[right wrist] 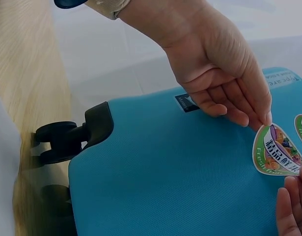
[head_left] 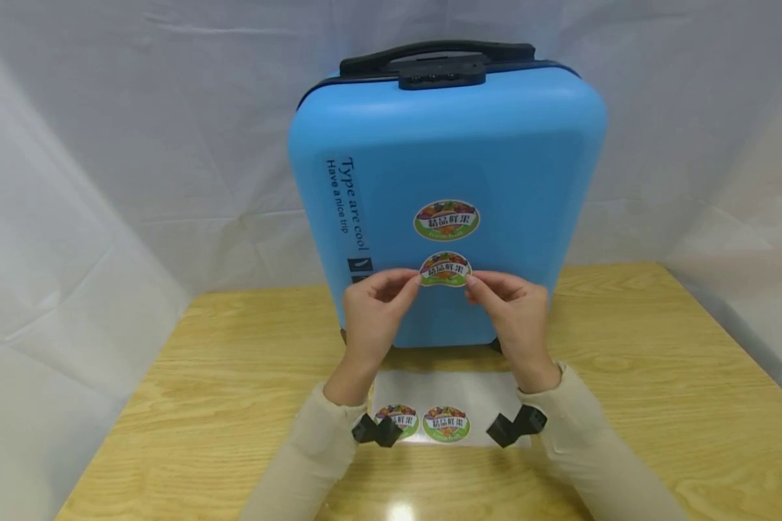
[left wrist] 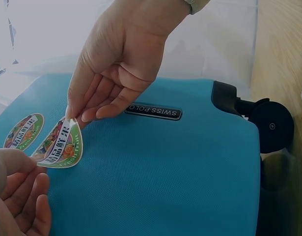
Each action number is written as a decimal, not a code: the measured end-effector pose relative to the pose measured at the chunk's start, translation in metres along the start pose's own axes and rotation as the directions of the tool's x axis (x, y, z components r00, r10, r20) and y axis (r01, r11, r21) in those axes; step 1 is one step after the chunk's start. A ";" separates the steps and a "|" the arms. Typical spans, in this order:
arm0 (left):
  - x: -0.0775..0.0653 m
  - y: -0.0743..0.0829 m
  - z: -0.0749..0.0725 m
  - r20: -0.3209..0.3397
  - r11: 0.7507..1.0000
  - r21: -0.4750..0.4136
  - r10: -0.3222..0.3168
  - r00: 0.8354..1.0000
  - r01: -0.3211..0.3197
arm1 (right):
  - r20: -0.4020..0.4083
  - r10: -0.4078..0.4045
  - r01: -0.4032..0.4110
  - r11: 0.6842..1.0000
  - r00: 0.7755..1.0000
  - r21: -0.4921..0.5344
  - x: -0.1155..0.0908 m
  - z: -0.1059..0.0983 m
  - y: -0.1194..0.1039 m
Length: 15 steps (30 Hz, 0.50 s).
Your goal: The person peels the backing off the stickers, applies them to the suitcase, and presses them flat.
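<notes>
Between both hands, a bent oval fruit sticker (head_left: 445, 270) is held in front of the blue suitcase (head_left: 495, 174). My left hand (head_left: 373, 311) pinches its left end between thumb and forefinger. At the opposite end, my right hand (head_left: 518, 315) has the same kind of pinch. The left wrist view shows the sticker (left wrist: 67, 147) curved, its middle bowed toward the suitcase's bottom end. Just above it in the head view, a matching sticker (head_left: 446, 220) lies flat on the suitcase front.
A white backing sheet (head_left: 489, 391) with two more stickers (head_left: 446, 424) lies on the wooden table (head_left: 234, 405) below the forearms. The suitcase stands upright, black handle (head_left: 436, 51) on top, wheels (right wrist: 57, 142) underneath. White cloth (head_left: 137, 145) hangs behind.
</notes>
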State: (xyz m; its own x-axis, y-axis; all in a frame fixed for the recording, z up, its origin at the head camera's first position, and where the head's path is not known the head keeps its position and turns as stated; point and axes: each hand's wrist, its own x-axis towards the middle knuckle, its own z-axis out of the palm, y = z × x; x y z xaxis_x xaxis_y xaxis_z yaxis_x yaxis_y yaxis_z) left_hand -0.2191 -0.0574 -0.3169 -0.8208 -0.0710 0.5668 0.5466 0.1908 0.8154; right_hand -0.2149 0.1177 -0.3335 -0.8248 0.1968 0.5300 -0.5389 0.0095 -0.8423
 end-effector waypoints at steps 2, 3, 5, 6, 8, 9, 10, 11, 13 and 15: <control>0.000 0.000 0.000 -0.001 1.000 0.002 0.004 1.000 -0.004 | 0.001 -0.003 0.003 1.000 1.000 -0.003 0.000 0.000 0.000; 0.000 0.000 0.000 -0.002 1.000 0.002 0.006 1.000 -0.006 | 0.001 -0.005 0.005 1.000 1.000 -0.004 0.000 0.000 -0.001; 0.000 0.000 0.000 -0.003 1.000 0.000 0.010 1.000 -0.010 | 0.004 -0.010 0.010 1.000 1.000 -0.010 0.000 0.000 -0.001; 0.000 0.000 0.000 -0.004 1.000 -0.001 0.013 1.000 -0.013 | 0.005 -0.013 0.014 1.000 1.000 -0.014 0.000 0.000 -0.001; -0.001 0.000 0.000 -0.005 1.000 -0.003 0.016 1.000 -0.016 | 0.008 -0.020 0.020 0.999 1.000 -0.025 0.001 0.000 -0.001; -0.001 0.000 0.000 -0.005 1.000 -0.002 0.017 1.000 -0.017 | 0.009 -0.023 0.024 0.999 1.000 -0.032 0.001 0.000 -0.001; -0.001 0.000 0.000 -0.005 1.000 -0.001 0.016 1.000 -0.016 | 0.010 -0.026 0.027 0.999 1.000 -0.037 0.001 0.000 -0.001; -0.001 0.000 0.000 -0.004 1.000 0.001 0.016 1.000 -0.016 | 0.010 -0.031 0.031 0.999 0.999 -0.040 0.001 0.000 -0.001; -0.001 0.001 0.000 -0.003 1.000 0.008 0.012 1.000 -0.012 | 0.008 -0.040 0.040 0.998 0.999 -0.042 0.001 0.000 -0.002; -0.001 0.001 0.000 -0.001 1.000 0.014 0.008 1.000 -0.008 | 0.005 -0.048 0.048 0.998 0.999 -0.041 0.002 0.000 -0.002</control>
State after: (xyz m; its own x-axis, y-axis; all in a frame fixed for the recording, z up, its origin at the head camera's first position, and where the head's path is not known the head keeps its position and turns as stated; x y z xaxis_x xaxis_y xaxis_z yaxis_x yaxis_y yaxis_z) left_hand -0.2182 -0.0574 -0.3164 -0.8163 -0.0703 0.5733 0.5507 0.2048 0.8092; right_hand -0.2153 0.1183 -0.3311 -0.7988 0.1916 0.5704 -0.5707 0.0592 -0.8191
